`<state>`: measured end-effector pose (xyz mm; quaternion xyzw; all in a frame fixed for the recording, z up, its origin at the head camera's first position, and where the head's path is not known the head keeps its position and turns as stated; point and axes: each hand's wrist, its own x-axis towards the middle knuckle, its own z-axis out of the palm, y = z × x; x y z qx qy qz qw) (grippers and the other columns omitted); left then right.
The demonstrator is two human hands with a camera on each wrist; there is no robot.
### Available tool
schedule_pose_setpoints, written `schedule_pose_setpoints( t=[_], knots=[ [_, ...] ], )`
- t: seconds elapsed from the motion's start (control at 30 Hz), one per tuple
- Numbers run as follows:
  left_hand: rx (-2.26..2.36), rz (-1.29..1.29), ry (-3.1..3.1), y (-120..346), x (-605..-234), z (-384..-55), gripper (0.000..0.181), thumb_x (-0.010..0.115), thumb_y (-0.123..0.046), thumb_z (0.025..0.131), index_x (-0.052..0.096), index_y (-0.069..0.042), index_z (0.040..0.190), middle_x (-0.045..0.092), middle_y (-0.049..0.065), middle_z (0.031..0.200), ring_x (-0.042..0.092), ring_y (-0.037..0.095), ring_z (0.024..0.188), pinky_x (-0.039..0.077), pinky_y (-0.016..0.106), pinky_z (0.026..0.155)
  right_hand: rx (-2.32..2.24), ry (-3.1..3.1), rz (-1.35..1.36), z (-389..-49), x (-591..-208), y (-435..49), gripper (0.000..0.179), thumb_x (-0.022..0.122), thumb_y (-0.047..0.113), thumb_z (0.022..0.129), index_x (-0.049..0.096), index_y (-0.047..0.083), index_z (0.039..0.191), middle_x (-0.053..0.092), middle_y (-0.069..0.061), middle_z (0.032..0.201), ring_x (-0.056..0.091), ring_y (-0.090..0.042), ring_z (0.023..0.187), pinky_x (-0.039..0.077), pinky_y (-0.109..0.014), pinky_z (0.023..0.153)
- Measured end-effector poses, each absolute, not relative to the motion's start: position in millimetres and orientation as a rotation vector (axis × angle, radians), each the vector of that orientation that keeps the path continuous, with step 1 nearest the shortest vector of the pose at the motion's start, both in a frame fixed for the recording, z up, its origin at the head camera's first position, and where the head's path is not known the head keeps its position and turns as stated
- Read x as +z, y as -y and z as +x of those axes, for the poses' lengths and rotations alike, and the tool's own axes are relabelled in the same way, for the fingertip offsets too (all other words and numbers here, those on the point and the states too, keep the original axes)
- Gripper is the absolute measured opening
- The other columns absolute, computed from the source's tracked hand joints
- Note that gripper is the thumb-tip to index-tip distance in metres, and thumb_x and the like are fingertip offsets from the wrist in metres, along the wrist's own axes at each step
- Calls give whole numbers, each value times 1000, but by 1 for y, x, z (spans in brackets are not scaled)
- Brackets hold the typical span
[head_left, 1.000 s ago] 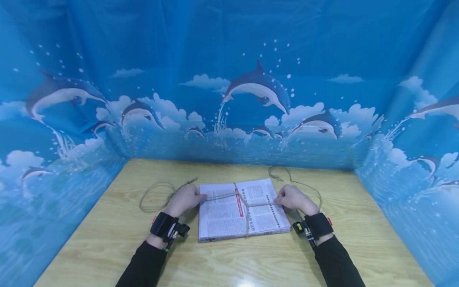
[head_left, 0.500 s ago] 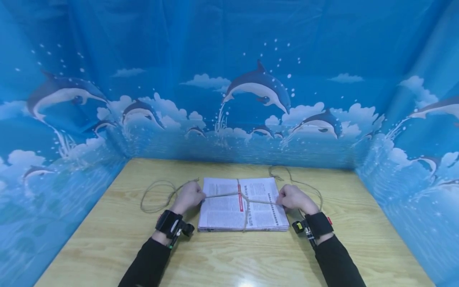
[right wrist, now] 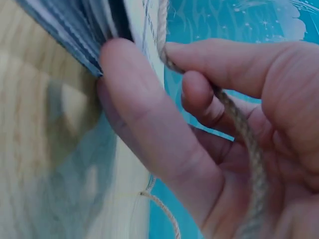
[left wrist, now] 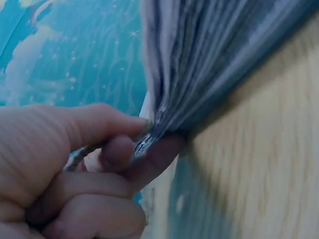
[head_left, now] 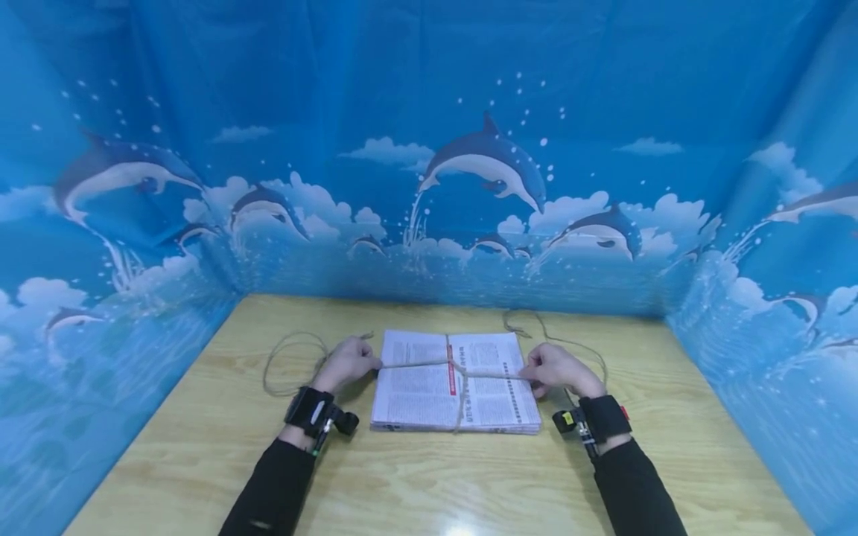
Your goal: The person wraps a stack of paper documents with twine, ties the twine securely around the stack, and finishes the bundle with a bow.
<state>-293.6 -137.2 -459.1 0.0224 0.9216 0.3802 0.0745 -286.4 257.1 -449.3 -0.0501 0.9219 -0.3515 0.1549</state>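
A flat stack of newspapers (head_left: 412, 402) lies on the table, with a twine (head_left: 462, 402) crossed over its top. At the stack's left edge my left hand (head_left: 350, 363) pinches one length of the twine. The left wrist view has the thumb and fingers against the layered paper edge (left wrist: 199, 55), and a bit of twine (left wrist: 79, 158) shows behind the thumb. On the other side my right hand (head_left: 558, 370) pinches the opposite length. Seen from the right wrist, the twine (right wrist: 246, 134) runs between thumb and forefinger, while other fingers touch the stack's side (right wrist: 82, 30).
A loose twine loop (head_left: 268, 372) lies on the wooden table (head_left: 429, 484) at left. Another loose tail (head_left: 583, 346) curves behind the right hand. Blue dolphin-printed curtain (head_left: 322, 260) encloses the table at the back and sides.
The newspaper stack has shifted slightly away from me and turned straighter. Both hands keep their pinch on the twine; the right hand has moved a little to the right.
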Motion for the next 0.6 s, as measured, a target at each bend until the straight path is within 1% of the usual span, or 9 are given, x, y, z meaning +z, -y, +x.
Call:
schedule_pose_setpoints(
  t=[0.13, 0.23, 0.33, 0.47, 0.53, 0.6],
  knots=[
    [999, 1, -2802, 129, -451, -290, 41, 70, -16, 83, 43, -16, 51, 35, -7, 49, 32, 9, 44, 23, 23, 41, -933, -2676, -85, -282, -448, -252, 31, 69, 11, 87, 48, 10, 63, 57, -3, 62, 58, -12, 50, 48, -25, 48],
    [936, 13, -2804, 124, -447, -289, 40, 67, -13, 81, 42, -16, 49, 32, -7, 49, 29, 9, 44, 21, 23, 40, -847, -2724, -66, -280, -446, -247, 29, 67, 9, 85, 49, 11, 62, 53, -1, 59, 56, -13, 49, 47, -24, 47],
    [937, 36, -2800, 122, -447, -290, 40, 66, -13, 81, 42, -17, 49, 32, -7, 48, 28, 9, 44, 21, 23, 41, -810, -2755, -64, -283, -447, -245, 29, 67, 7, 82, 47, 11, 61, 53, -1, 59, 55, -13, 51, 43, -23, 47],
    [1028, 25, -2789, 122, -452, -292, 41, 70, -16, 81, 44, -16, 49, 35, -7, 49, 31, 10, 45, 23, 24, 42, -804, -2738, -22, -283, -450, -245, 31, 68, 8, 84, 47, 12, 61, 55, -2, 59, 53, -12, 51, 41, -22, 48],
    [1093, -1, -2776, 122, -456, -293, 41, 71, -16, 80, 44, -16, 50, 36, -6, 49, 32, 10, 45, 24, 24, 43, -816, -2730, -11, -281, -451, -244, 31, 68, 7, 84, 47, 11, 62, 57, -3, 60, 54, -12, 51, 42, -23, 48],
    [1154, -31, -2739, 121, -457, -292, 41, 71, -17, 82, 43, -15, 51, 36, -6, 50, 32, 11, 46, 24, 24, 44, -843, -2723, 6, -279, -451, -243, 29, 68, 5, 83, 48, 10, 63, 59, -5, 62, 55, -13, 52, 45, -23, 48]
  ],
)
